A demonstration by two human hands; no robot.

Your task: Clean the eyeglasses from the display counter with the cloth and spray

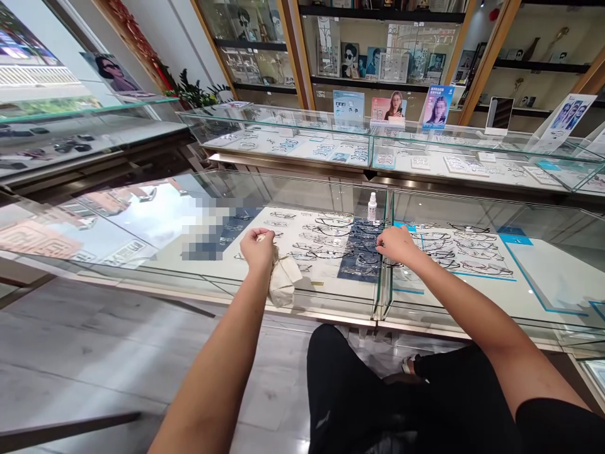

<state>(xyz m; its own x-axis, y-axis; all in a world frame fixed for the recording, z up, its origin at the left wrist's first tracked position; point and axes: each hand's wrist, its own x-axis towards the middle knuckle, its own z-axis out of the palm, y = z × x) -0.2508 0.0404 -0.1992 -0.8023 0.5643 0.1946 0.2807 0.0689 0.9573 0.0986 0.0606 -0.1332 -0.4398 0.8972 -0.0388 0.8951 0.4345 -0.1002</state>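
Observation:
My left hand (256,247) is closed around a pale cleaning cloth (283,280) that hangs down from the fist, above the open glass display case (302,296). My right hand (396,244) reaches into the case over rows of eyeglass frames (331,243); its fingers curl down onto a pair of glasses on the dark tray (362,249). Whether the fingers grip that pair is hard to see. A small white spray bottle (372,207) stands just behind the tray.
More glasses (467,252) lie on a white mat to the right. A second glass counter (378,151) with cards and posters runs behind. Wall shelves stand at the back. My knees in black trousers (368,391) are below the case, over a grey floor.

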